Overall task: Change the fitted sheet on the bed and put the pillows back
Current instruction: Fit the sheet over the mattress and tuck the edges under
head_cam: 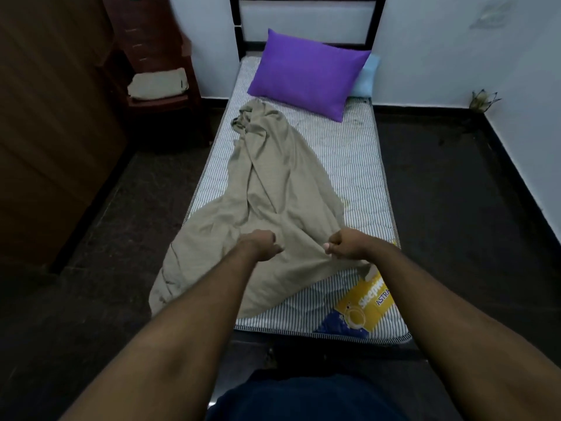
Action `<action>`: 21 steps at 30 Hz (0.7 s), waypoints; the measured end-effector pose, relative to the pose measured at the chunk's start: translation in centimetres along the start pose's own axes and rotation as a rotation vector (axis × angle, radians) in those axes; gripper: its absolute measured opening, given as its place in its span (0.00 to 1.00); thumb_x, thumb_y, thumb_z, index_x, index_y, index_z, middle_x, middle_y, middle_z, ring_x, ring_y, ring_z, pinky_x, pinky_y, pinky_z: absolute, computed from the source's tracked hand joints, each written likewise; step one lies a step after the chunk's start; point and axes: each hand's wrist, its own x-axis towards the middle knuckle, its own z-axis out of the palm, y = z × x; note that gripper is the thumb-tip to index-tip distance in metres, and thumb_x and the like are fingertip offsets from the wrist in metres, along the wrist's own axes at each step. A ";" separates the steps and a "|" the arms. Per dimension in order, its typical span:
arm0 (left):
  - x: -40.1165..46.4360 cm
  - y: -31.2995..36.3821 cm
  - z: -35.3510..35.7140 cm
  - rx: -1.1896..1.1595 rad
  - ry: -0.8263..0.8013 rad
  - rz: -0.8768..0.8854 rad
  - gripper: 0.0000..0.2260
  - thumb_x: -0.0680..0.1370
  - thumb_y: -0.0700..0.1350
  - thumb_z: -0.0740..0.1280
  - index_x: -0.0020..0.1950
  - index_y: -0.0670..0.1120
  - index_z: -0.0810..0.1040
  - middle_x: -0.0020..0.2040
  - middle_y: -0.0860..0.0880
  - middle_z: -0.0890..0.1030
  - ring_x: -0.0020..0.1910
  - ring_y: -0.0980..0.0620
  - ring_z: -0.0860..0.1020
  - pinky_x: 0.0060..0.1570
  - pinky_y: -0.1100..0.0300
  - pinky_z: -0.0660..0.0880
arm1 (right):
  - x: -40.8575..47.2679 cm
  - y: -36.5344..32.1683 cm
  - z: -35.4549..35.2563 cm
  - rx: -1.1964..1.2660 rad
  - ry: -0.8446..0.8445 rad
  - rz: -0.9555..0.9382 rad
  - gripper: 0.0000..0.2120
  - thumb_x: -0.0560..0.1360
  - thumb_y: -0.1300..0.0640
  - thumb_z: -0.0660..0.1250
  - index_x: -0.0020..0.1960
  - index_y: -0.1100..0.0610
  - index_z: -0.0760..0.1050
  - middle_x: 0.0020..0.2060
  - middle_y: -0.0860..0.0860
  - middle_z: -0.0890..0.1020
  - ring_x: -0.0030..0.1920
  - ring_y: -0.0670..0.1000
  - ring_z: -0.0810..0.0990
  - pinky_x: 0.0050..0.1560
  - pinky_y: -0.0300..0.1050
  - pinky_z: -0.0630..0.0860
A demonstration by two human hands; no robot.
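Observation:
A crumpled beige fitted sheet (267,189) lies in a long heap down the left half of the striped bare mattress (352,165), its lower left part hanging over the bed's edge. My left hand (262,240) and my right hand (346,243) are both closed on the sheet's near edge, close to the foot of the bed. A purple pillow (306,74) rests at the head, partly covering a light blue pillow (365,75) behind it on the right.
A dark headboard (306,18) stands against the wall. At the left, a brown chair (158,95) holds a folded cream cloth (156,83), beside a wooden wardrobe (45,123). Dark floor surrounds the bed. A yellow label (368,302) marks the mattress's near right corner.

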 end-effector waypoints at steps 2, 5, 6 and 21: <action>0.1 1.9 0.3 -0.001 0.007 0.050 0.25 0.82 0.62 0.61 0.72 0.48 0.73 0.70 0.45 0.76 0.68 0.44 0.74 0.67 0.47 0.71 | -0.1 0.3 0.2 0.067 0.038 -0.007 0.14 0.82 0.48 0.65 0.42 0.54 0.80 0.38 0.49 0.84 0.41 0.50 0.82 0.49 0.48 0.78; 1.0 3.4 0.5 0.000 0.020 0.087 0.23 0.82 0.61 0.61 0.71 0.48 0.75 0.69 0.45 0.76 0.68 0.44 0.74 0.66 0.48 0.70 | -0.3 1.3 -0.2 0.098 0.094 -0.013 0.12 0.82 0.49 0.64 0.47 0.56 0.81 0.43 0.51 0.86 0.43 0.52 0.84 0.51 0.49 0.80; 1.3 3.7 0.5 -0.008 0.028 0.098 0.23 0.82 0.61 0.61 0.70 0.48 0.75 0.69 0.45 0.76 0.68 0.44 0.74 0.66 0.48 0.70 | -0.4 1.7 -0.5 0.103 0.106 -0.005 0.13 0.83 0.50 0.64 0.50 0.58 0.82 0.44 0.51 0.87 0.44 0.52 0.84 0.52 0.49 0.80; 5.2 17.1 5.3 -0.113 0.029 0.067 0.22 0.83 0.60 0.62 0.70 0.48 0.76 0.67 0.45 0.78 0.67 0.43 0.75 0.65 0.49 0.73 | 0.0 18.3 -0.4 0.194 0.230 0.106 0.13 0.81 0.48 0.67 0.53 0.57 0.82 0.50 0.55 0.85 0.52 0.57 0.82 0.50 0.47 0.76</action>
